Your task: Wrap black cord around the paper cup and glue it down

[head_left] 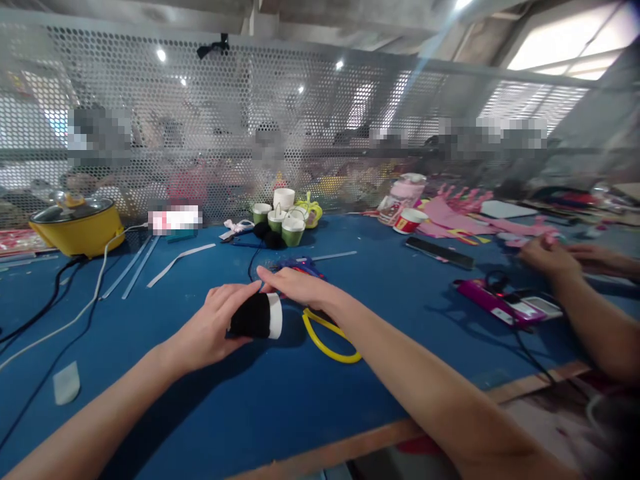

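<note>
My left hand [213, 327] is wrapped round a small black fuzzy cup [251, 316] with a white rim, tilted on its side so that the rim faces right. Over the cup's upper far side reaches my right hand [295, 285], its fingers together by the left fingertips. What those fingers pinch, if anything, is hidden. Just beyond the right hand lies a blue glue gun [311, 267], partly covered. A bent yellow tube [327, 345] rests under my right forearm.
Green and white cups [293, 231] and black pompoms [273, 239] stand at the back. A yellow electric pot [77, 225] is at left, with cables. Right are a purple power strip [493, 303], pink felt [450, 220] and a co-worker's hands [553, 257]. A mesh partition [220, 133] rises behind.
</note>
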The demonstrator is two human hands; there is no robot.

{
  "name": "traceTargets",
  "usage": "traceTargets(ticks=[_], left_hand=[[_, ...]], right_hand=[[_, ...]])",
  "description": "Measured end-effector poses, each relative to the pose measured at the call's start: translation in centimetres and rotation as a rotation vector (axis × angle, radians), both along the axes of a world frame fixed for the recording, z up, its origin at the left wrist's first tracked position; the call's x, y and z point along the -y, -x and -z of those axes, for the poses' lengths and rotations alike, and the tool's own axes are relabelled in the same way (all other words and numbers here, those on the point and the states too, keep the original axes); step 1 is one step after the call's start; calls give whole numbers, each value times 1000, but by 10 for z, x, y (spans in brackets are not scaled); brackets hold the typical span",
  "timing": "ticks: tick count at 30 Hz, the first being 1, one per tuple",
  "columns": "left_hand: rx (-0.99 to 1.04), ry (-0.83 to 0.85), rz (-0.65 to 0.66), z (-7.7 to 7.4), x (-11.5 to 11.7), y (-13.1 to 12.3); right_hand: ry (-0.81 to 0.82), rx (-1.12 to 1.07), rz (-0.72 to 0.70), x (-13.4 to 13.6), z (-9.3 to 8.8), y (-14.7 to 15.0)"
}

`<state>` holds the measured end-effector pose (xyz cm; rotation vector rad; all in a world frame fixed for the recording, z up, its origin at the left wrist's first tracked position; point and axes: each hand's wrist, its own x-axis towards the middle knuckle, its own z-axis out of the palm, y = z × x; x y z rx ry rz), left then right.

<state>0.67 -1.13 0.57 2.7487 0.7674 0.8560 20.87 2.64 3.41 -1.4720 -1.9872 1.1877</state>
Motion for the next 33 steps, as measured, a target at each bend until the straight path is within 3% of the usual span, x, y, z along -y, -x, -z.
traceTargets(ticks=[5, 9, 13, 18, 22, 28, 33], left_hand=[[-18, -29, 17, 1, -1, -1], [-51, -22, 0, 2, 0, 0], [-28, 1, -10, 1, 3, 0], [6, 37, 7, 0, 3, -1], [-20, 14, -23, 0, 3, -1], [-96, -98, -116, 3, 1, -2], [-75, -47, -100, 4, 1, -1]], right_hand=[[290, -405, -30, 7, 5, 8], [299, -552, 26, 13, 4, 5], [207, -573, 119, 15, 6, 5], [89, -486, 102, 14, 9, 5], [-143, -232, 22, 22, 3, 6], [-651, 158, -28, 46, -3, 19], [-599, 77, 2, 48, -2, 21]])
